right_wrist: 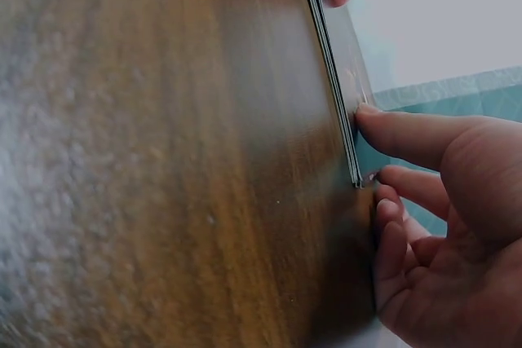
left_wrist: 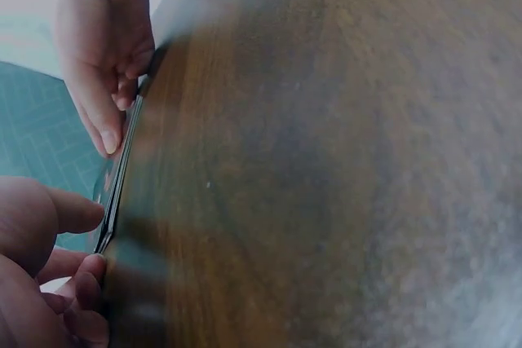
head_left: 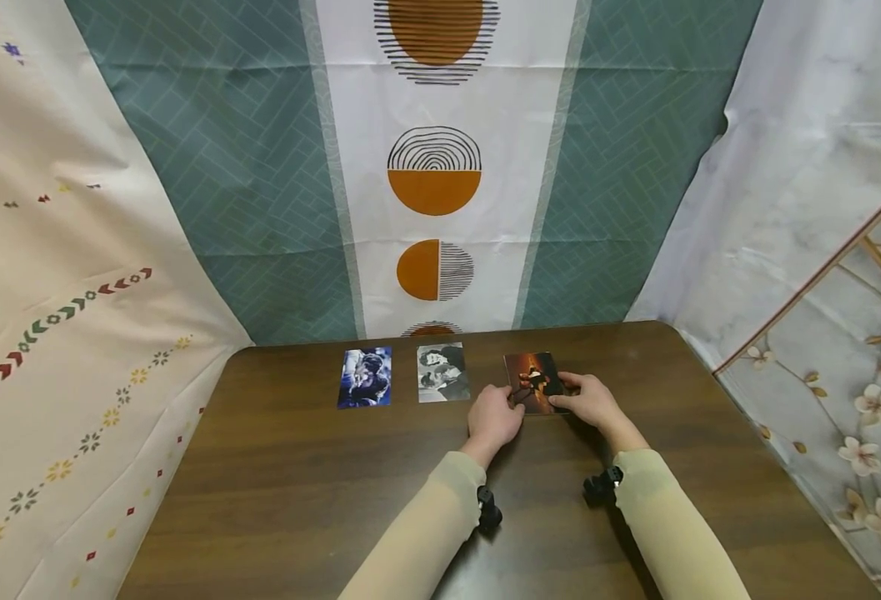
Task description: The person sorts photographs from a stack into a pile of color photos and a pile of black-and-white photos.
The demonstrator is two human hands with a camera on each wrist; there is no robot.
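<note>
A: What do the hands have?

B: A stack of picture cards (head_left: 536, 375), just right of the middle of the head view. The left hand (head_left: 496, 417) pinches its left end between thumb and fingers; the right hand (head_left: 593, 402) pinches the right end the same way.

A: What worries you?

B: Slipping, mostly. The wrist views show several thin layers whose edges look not quite flush at the corner. If one hand squeezes harder than the other, I'd expect a middle card to slide out or the stack to bow.

A: Anything else?

B: Letting go of one end first could fan the cards. I can't tell whether the underside touches the table (head_left: 297, 492); if it does, dragging might catch the lowest card. A wide swing toward the left of the frame could also nudge the black-and-white picture (head_left: 443, 372), near the left hand; the blue picture (head_left: 365, 377), farther left, seems safer.

A: And containers?

B: I see none in any view. Those two pictures lie flat on the tabletop, apart from each other, and only fingers keep the stack together sideways.
</note>
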